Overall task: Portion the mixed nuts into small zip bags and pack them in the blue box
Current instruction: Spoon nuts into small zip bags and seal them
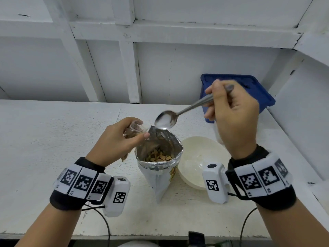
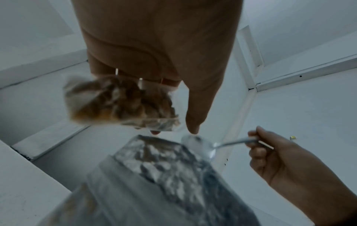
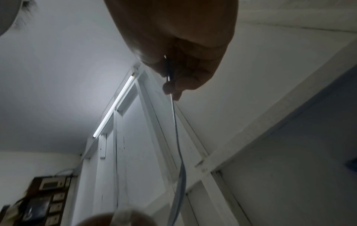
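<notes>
A foil bag of mixed nuts (image 1: 159, 154) stands open at the middle of the white counter, seen blurred from below in the left wrist view as the foil bag (image 2: 164, 175). My left hand (image 1: 117, 141) holds a small clear zip bag (image 1: 136, 129) with nuts in it, just left of the foil bag's mouth; the zip bag (image 2: 119, 104) hangs under my fingers. My right hand (image 1: 233, 111) grips a metal spoon (image 1: 166, 119) by its handle. The spoon's bowl is empty and hovers over the foil bag's far edge. The spoon handle (image 3: 176, 122) shows edge-on. The blue box (image 1: 249, 90) stands behind my right hand.
A white bowl (image 1: 195, 157) sits right of the foil bag, under my right wrist. A white framed wall rises behind the counter and along its right side. The counter's front edge is near my forearms.
</notes>
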`<state>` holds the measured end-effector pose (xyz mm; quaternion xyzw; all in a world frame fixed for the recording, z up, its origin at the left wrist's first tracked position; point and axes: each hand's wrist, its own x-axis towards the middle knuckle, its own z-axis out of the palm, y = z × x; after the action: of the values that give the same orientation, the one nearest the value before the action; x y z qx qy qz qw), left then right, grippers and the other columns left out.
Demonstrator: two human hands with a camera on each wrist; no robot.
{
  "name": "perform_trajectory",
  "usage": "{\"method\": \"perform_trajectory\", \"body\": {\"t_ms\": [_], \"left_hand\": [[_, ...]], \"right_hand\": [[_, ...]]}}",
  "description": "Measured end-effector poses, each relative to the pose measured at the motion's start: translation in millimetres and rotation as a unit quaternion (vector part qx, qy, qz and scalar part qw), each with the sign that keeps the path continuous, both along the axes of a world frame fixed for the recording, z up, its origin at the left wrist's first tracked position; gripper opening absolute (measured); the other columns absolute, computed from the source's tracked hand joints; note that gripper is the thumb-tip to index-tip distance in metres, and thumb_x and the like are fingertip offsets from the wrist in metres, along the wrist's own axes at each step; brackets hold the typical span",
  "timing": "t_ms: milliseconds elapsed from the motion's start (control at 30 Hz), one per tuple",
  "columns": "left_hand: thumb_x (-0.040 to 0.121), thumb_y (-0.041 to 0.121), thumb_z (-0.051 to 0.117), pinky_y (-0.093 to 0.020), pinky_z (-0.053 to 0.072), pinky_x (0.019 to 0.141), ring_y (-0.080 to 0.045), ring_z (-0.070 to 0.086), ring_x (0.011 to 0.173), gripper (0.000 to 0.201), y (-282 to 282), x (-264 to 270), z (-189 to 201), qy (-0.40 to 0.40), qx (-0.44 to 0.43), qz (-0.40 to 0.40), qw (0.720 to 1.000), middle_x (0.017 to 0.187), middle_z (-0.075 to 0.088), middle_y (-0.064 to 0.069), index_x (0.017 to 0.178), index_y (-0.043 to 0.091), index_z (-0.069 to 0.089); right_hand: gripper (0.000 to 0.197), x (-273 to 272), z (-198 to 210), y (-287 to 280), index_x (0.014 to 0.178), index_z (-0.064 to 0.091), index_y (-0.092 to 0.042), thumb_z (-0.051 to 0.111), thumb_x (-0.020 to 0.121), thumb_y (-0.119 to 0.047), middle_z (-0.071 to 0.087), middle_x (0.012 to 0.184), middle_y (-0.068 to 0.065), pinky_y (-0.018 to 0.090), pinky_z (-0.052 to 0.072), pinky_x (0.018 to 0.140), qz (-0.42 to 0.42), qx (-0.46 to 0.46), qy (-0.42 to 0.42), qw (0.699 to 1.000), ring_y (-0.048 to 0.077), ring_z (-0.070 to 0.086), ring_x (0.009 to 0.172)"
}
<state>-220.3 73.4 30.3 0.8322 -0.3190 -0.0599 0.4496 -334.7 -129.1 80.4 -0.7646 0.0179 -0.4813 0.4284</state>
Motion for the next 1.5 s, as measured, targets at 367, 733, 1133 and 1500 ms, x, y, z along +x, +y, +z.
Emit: {"method": "perform_trajectory", "body": {"t_ms": [367,733,1133,1500], "left_hand": [[0.079,0.037,0.068,-0.021,0.049,0.061,-0.001,0.061,0.066,0.024,-4.0,6.4,-7.2,0.006,0.072,-0.034,0.997,0.072,0.064,0.013,0.098,0.023,0.061],[0.08,0.037,0.068,-0.018,0.044,0.063,-0.004,0.061,0.074,0.025,-9.8,7.7,-7.1,0.018,0.078,-0.043,0.996,0.073,0.064,0.012,0.098,0.021,0.063],[0.083,0.032,0.066,-0.009,0.039,0.047,0.011,0.053,0.05,0.025,-7.7,4.3,-3.4,0.028,0.094,-0.058,0.993,0.052,0.055,0.033,0.105,0.023,0.058],[0.077,0.044,0.067,-0.008,0.04,0.062,0.001,0.056,0.08,0.051,2.0,8.0,5.8,-0.051,0.15,-0.045,0.986,0.109,0.062,0.006,0.122,0.022,0.056]], "right_hand": [[0.043,20.0,-75.0,23.7,0.092,0.069,-0.015,0.035,0.091,-0.041,0.068,0.069,0.0,0.036,0.051,0.053,0.04,-0.245,0.226,0.942,0.017,0.061,0.06],[0.03,29.3,-70.4,22.5,0.084,0.068,-0.013,0.047,0.096,-0.03,0.069,0.071,0.006,0.039,0.051,0.07,0.057,-0.121,0.344,0.93,0.02,0.064,0.072],[0.029,23.7,-57.4,6.7,0.073,0.058,-0.017,0.044,0.098,-0.025,0.061,0.056,0.002,0.013,0.041,0.041,0.021,0.132,0.302,0.944,0.003,0.053,0.039],[0.031,11.7,-48.2,-19.3,0.072,0.058,-0.013,0.044,0.098,-0.024,0.061,0.055,0.004,0.02,0.044,0.04,-0.028,0.235,0.234,0.943,0.01,0.053,0.04]]}}
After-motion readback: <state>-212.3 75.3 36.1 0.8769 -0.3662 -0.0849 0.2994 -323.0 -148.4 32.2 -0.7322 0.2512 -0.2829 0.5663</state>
